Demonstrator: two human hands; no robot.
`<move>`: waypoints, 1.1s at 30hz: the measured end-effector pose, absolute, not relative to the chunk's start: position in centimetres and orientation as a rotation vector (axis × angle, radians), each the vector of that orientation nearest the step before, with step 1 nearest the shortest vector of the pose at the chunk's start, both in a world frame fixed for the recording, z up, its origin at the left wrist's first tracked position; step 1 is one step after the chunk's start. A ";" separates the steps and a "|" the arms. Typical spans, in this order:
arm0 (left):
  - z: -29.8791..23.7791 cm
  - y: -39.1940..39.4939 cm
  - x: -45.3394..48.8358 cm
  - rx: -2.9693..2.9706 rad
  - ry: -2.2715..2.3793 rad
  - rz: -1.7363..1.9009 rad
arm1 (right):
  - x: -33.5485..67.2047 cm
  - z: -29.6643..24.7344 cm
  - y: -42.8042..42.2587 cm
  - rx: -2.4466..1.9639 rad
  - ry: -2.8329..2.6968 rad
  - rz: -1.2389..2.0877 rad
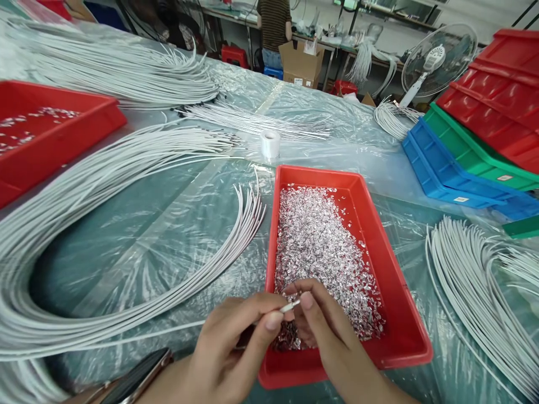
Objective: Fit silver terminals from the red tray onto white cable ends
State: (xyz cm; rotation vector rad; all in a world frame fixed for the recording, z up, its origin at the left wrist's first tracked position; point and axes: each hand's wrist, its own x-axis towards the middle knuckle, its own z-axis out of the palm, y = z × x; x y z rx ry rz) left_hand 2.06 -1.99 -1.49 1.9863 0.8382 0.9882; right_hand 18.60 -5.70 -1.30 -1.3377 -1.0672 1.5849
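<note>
My left hand (236,336) pinches a white cable (290,306) close to its end between thumb and forefinger. The rest of that cable runs off to the left, beside a curved bundle of white cables (197,280). At the cable's tip, the thumb and fingers of my right hand (332,331) are closed; whatever small piece they hold is too small to make out. Both hands are over the near end of a red tray (396,280). Inside it lies a heap of small shiny metal pieces (320,241).
Another red tray (96,112) with scattered pieces stands at left. A roll of clear tape (270,145) sits behind the middle tray. More cables (475,292) lie at right, below stacked bins (488,112). A fan (438,62) and a person (274,28) are farther back.
</note>
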 end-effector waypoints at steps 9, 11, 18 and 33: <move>-1.7 -1.6 2.8 2.044 0.831 1.025 | 20.9 0.9 -5.4 -1.382 -1.566 0.924; -1.5 -1.5 2.9 2.068 0.796 1.018 | 21.1 0.9 -5.4 -1.365 -1.660 0.854; -1.0 -1.3 3.1 2.124 0.727 0.925 | 21.4 1.2 -5.4 -1.371 -1.768 0.715; -2.1 -0.4 3.3 2.739 0.463 1.024 | 23.2 2.2 -4.5 -1.575 -1.831 1.230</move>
